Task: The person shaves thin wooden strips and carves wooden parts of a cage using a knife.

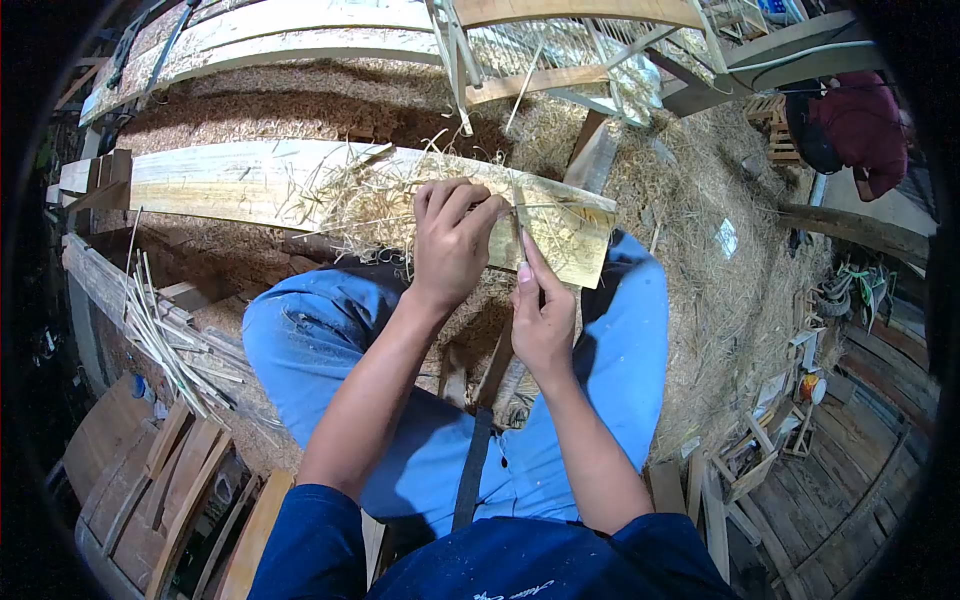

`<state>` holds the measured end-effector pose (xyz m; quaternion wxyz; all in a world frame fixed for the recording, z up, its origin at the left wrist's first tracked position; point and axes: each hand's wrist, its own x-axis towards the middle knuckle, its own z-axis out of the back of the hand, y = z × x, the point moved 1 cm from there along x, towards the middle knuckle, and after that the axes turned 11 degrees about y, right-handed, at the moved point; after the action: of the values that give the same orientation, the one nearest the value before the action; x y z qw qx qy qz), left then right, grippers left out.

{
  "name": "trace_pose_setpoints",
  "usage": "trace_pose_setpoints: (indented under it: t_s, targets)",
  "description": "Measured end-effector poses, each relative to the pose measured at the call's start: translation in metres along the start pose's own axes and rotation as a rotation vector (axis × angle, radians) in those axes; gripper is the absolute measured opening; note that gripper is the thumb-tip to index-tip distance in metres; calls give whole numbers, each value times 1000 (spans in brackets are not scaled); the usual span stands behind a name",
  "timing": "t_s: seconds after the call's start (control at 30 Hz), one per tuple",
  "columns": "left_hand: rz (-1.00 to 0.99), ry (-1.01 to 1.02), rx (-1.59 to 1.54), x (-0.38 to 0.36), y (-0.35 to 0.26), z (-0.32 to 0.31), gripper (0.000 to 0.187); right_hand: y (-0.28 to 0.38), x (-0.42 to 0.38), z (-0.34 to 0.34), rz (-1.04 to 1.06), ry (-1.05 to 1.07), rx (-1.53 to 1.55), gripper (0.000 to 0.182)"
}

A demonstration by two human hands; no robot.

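My left hand (452,235) is closed over the plank, its fingers curled at a thin strip (562,206) that runs rightward along the board. In my right hand (543,318) is a narrow knife-like tool (520,240), held upright with the index finger along it and its upper part crossing the strip. Both hands are close together above the right part of the long pale plank (220,187). Curly shavings (370,205) lie heaped on the plank left of my left hand.
Thin strips (165,335) lie in a bundle at the left. Boards (190,480) are stacked at the lower left. Another long plank (300,42) spans the top. A person in a dark red shirt (865,125) is at the upper right. Shavings (700,330) cover the ground.
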<state>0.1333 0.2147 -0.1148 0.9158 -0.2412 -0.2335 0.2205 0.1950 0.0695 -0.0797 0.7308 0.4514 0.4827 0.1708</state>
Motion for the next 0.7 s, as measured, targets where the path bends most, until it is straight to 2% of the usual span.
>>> trace_pose_setpoints:
  t_s: [0.03,0.1,0.2,0.3,0.43,0.7]
  targets:
    - [-3,-4,6,0,-1,0,16,-7,2,-1,124,-31,-41,39]
    - [-4,-7,10,0,-2,0,15,-12,3,-2,247,-62,-84,38]
    - [7,-11,24,-1,-3,-2,17,-18,3,-2,228,-72,-90,39]
    - [5,-17,17,-1,-1,-2,20,-29,3,-3,306,-117,-172,42]
    - [-8,-10,19,-3,1,-4,22,-33,3,-3,275,-106,-145,41]
    - [1,2,-6,-3,0,-2,22,-15,-2,-4,253,-117,-104,41]
